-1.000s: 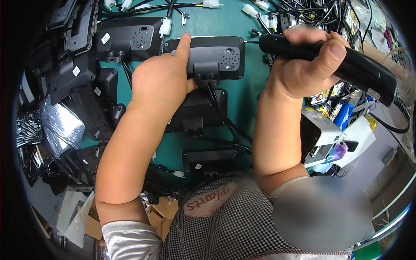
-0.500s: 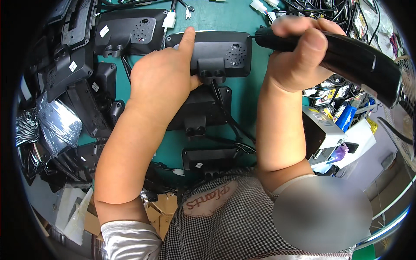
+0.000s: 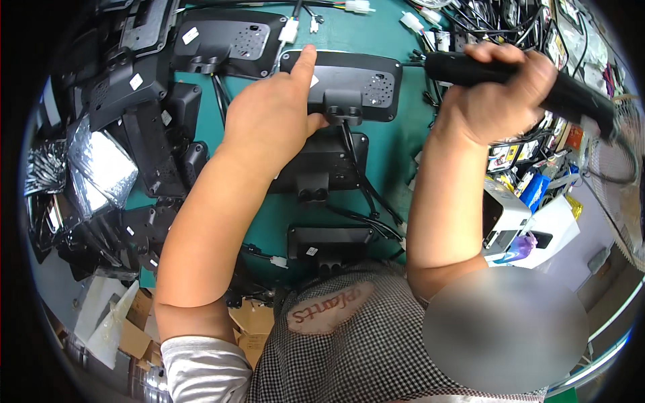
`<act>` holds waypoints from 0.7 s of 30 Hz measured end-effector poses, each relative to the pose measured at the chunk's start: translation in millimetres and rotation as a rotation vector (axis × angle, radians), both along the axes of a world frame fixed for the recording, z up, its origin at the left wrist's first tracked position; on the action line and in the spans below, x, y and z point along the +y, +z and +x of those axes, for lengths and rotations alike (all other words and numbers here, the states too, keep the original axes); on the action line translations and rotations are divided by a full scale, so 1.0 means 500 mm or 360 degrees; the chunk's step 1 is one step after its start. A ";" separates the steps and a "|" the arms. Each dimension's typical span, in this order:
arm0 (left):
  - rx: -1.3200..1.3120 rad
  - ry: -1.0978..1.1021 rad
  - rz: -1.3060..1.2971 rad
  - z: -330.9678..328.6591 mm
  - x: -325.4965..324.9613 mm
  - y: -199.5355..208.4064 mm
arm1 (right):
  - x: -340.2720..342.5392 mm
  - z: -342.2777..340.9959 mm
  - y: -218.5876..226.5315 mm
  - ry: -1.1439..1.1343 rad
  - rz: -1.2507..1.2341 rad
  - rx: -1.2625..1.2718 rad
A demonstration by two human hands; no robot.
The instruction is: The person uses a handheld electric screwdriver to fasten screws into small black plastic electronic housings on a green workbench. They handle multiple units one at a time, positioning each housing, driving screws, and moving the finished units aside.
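My left hand (image 3: 269,117) grips a black plastic device housing (image 3: 336,84) at its left end, index finger stretched over the top edge and thumb at the lower edge. The housing lies back side up, with a speckled round-holed patch and a double-knuckled mount from which black cables run down. My right hand (image 3: 507,94), slightly blurred, is wrapped around a black electric screwdriver (image 3: 578,101). The tool lies nearly level, its thin bit pointing left at the housing's upper right corner; whether it touches cannot be told. A similar housing (image 3: 322,161) sits just below, partly covered.
More black housings (image 3: 228,43) crowd the green table (image 3: 269,221) at left, beside a silver plastic-wrapped packet (image 3: 104,168). Another housing (image 3: 329,243) lies near my apron. Tangled cables (image 3: 497,27) fill the far right, above a white box-shaped device (image 3: 507,215).
The screwdriver has moved right relative to the housing, and its rear end has swung up, so it lies more level. My left hand keeps its grip. The whole view has shifted slightly.
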State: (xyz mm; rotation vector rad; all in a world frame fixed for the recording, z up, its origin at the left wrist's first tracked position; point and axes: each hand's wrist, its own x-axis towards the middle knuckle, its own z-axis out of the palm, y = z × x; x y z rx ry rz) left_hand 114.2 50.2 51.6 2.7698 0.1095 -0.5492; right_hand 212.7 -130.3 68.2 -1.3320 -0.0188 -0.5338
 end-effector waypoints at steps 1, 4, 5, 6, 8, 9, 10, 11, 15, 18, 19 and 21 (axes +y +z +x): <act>-0.0005 0.0082 -0.0144 -0.007 0.009 0.001 | 0.015 -0.010 0.021 0.0052 0.0206 -0.0139; 0.0009 0.0438 -0.0748 -0.041 0.025 0.021 | 0.019 -0.031 0.064 0.0413 0.0452 -0.0054; 0.0106 0.0702 -0.1210 -0.046 0.026 0.029 | 0.012 -0.040 0.073 0.0618 0.0535 -0.0012; 0.0198 0.0962 -0.1676 -0.047 0.022 0.038 | 0.010 -0.045 0.076 0.0821 0.0610 -0.0042; 0.0285 0.1225 -0.2637 -0.064 0.034 0.028 | 0.010 -0.058 0.084 0.1215 0.0742 -0.0052; 0.0228 0.1372 -0.2861 -0.068 0.028 0.027 | 0.017 -0.066 0.086 0.1282 0.0771 -0.0047; 0.0165 0.1515 -0.3093 -0.066 0.009 0.027 | 0.024 -0.073 0.088 0.1353 0.0794 -0.0039; 0.0095 0.1657 -0.3325 -0.066 0.000 0.027 | 0.033 -0.081 0.089 0.1423 0.0823 -0.0028; 0.0160 0.1471 -0.3399 -0.076 -0.006 0.031 | 0.049 -0.097 0.080 0.1435 0.0816 -0.0021; 0.0171 0.1404 -0.3404 -0.081 -0.013 0.035 | 0.049 -0.103 0.070 0.1342 0.0772 -0.0003; 0.0170 0.1398 -0.3409 -0.082 -0.015 0.035 | 0.049 -0.105 0.066 0.1326 0.0774 0.0009; 0.0171 0.1384 -0.3420 -0.084 -0.022 0.035 | 0.051 -0.108 0.058 0.1289 0.0777 0.0034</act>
